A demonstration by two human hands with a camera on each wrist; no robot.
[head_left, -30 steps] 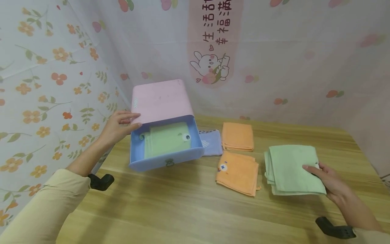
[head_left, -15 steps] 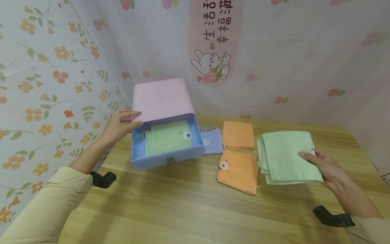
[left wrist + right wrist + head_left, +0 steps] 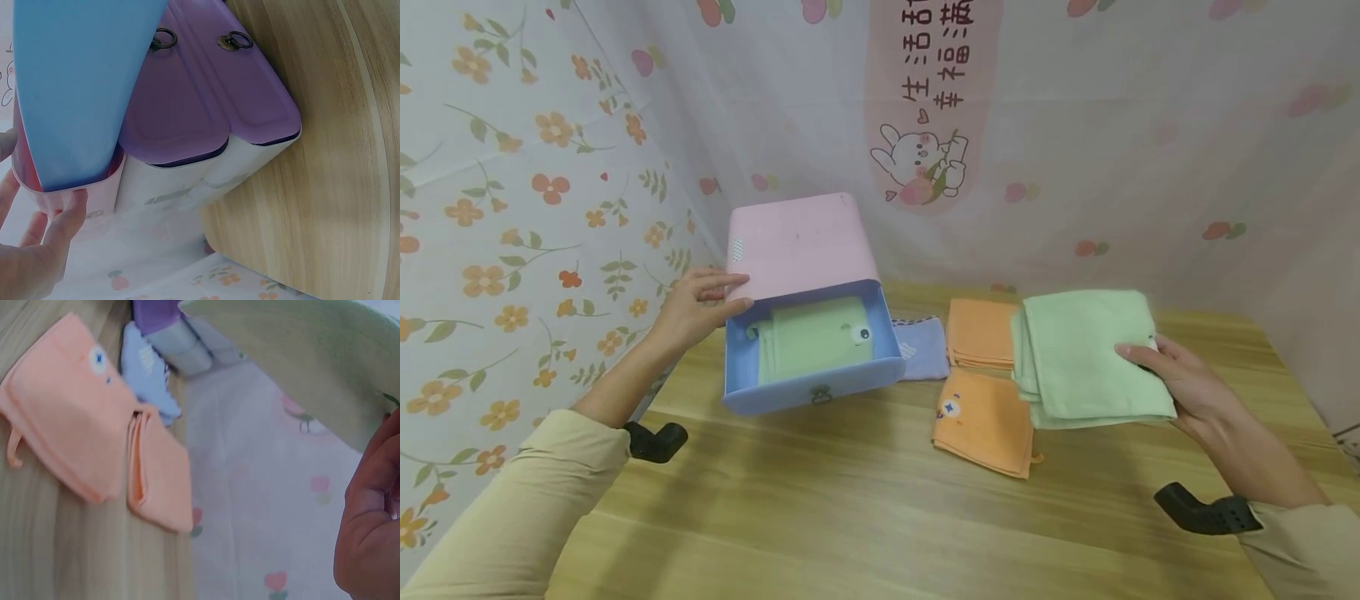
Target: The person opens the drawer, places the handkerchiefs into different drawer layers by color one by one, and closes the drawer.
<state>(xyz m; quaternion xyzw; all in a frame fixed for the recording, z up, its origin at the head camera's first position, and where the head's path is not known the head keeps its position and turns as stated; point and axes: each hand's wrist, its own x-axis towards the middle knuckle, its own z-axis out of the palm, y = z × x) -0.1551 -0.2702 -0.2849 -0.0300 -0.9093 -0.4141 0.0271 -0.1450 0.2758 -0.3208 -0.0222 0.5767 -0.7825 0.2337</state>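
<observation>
My right hand holds a folded green towel by its right edge, thumb on top, raised over the table. In the head view it overlaps two folded orange towels. My left hand rests on the left side of a pink drawer case, its fingers fairly straight. The blue drawer of that case is pulled out. Inside it lies another folded green towel with an eye pattern. In the left wrist view, fingers touch the case wall beside the blue drawer.
Two purple drawers with ring handles sit beneath the pink case. To its right lie a small blue-violet towel, an orange towel and another orange towel on the wooden table. Printed cloth hangs behind.
My right hand has carried the green towel leftward and up, from right of the orange towels to partly over them in the head view. The left hand and drawer stay put.
</observation>
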